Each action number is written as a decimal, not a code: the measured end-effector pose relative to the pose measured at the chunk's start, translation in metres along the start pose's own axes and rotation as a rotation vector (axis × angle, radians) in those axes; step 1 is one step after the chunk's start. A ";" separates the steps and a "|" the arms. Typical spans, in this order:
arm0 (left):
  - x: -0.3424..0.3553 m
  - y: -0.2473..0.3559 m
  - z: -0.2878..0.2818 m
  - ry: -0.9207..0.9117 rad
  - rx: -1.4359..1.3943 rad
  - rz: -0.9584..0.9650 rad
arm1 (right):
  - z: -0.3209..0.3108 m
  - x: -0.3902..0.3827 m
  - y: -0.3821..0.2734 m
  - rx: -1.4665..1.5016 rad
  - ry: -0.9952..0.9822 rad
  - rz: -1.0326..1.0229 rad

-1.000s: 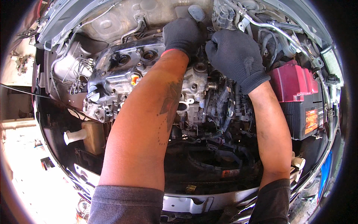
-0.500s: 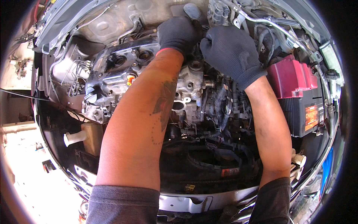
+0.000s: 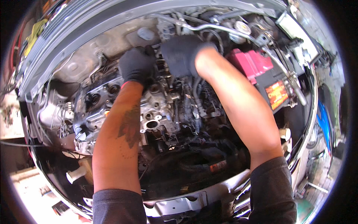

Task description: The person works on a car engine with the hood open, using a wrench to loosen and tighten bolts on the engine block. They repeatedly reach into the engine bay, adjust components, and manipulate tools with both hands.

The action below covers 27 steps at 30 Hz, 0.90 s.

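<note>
Both my hands wear black knit gloves and work at the back of a car engine. My left hand (image 3: 137,65) is closed at the rear right end of the black valve cover (image 3: 102,84); whatever its fingers hold is hidden behind the hand. Just right of it, my right hand (image 3: 182,56) bends over the rear hoses and fittings, its fingers curled down and whatever they grip out of sight. Below my hands is the bare metal end of the cylinder head (image 3: 154,99), with an oval port (image 3: 151,124) facing me. A wiring harness (image 3: 189,108) hangs to its right.
A battery (image 3: 272,87) with a red cover (image 3: 251,64) stands right of my right forearm. A metal pipe (image 3: 220,28) crosses behind my right hand. The front crossmember (image 3: 179,205) runs below my arms, and a white-necked reservoir (image 3: 76,174) sits at front left.
The view has shifted, so the engine bay appears lower and further left. My right hand has turned, its wrist now bent and its forearm slanting more. My left hand stays by the valve cover's rear end.
</note>
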<state>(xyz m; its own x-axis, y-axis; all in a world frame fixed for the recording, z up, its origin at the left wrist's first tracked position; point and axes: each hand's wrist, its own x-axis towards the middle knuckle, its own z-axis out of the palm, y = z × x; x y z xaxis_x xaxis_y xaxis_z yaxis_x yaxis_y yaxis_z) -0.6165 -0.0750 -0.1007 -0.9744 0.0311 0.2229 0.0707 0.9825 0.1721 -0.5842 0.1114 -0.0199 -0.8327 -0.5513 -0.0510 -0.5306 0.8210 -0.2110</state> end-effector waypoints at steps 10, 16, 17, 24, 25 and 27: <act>-0.002 0.000 -0.006 -0.015 0.089 -0.059 | -0.066 -0.164 -0.023 -0.077 0.355 -0.176; 0.011 0.030 0.010 0.003 0.033 0.031 | -0.118 -0.311 -0.025 0.397 -0.143 0.029; -0.005 -0.015 -0.001 0.017 0.160 -0.038 | -0.086 -0.314 -0.006 0.524 -0.257 -0.082; 0.005 -0.001 0.006 -0.027 0.156 -0.023 | 0.020 -0.459 -0.069 1.243 -0.488 0.520; 0.004 0.002 0.003 -0.020 0.146 -0.029 | 0.027 -0.461 -0.073 1.284 -0.490 0.564; 0.004 0.001 0.002 -0.024 0.135 -0.031 | 0.035 -0.460 -0.084 1.321 -0.506 0.625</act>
<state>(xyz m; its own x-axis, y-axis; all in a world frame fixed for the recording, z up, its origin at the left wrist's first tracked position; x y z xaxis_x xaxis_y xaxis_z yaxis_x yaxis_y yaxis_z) -0.6206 -0.0733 -0.1019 -0.9807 0.0029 0.1957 0.0125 0.9988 0.0479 -0.1511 0.2910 -0.0128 -0.5774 -0.3970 -0.7135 0.6099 0.3712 -0.7001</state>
